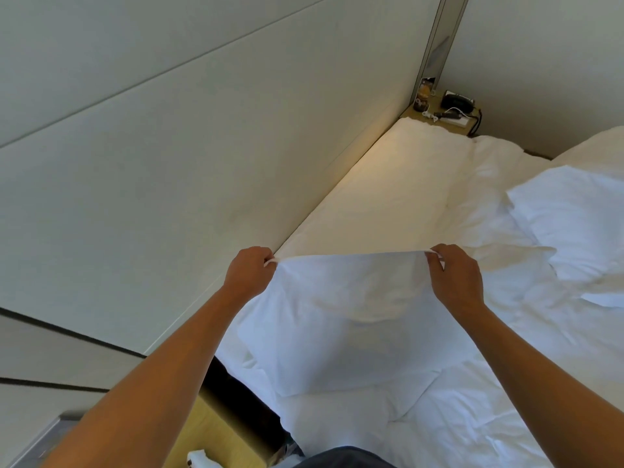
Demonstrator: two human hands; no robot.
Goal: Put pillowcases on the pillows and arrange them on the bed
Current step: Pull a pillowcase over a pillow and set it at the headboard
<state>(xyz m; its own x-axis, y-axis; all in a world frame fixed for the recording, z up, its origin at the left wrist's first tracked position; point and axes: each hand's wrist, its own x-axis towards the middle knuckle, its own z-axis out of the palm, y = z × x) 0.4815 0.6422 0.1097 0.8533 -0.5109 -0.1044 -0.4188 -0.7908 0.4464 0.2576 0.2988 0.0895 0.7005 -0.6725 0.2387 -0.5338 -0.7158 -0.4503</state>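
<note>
I hold a white pillowcase (pixel 344 319) up above the bed, stretched flat between both hands. My left hand (pixel 248 273) pinches its top left corner. Its top right corner is gripped in my right hand (pixel 454 275). The cloth hangs down towards me over the white bedding (pixel 472 400). A white pillow (pixel 574 214) lies on the bed to the right, with loose white cloth beside it. Further back, another cream-lit pillow or bolster (pixel 398 187) runs along the padded headboard wall.
The pale headboard wall (pixel 169 146) rises on the left, close to the bed. A bedside shelf (pixel 445 118) in the far corner carries a black phone, cables and small items. A wooden nightstand (pixel 216 430) stands at the lower left, near my body.
</note>
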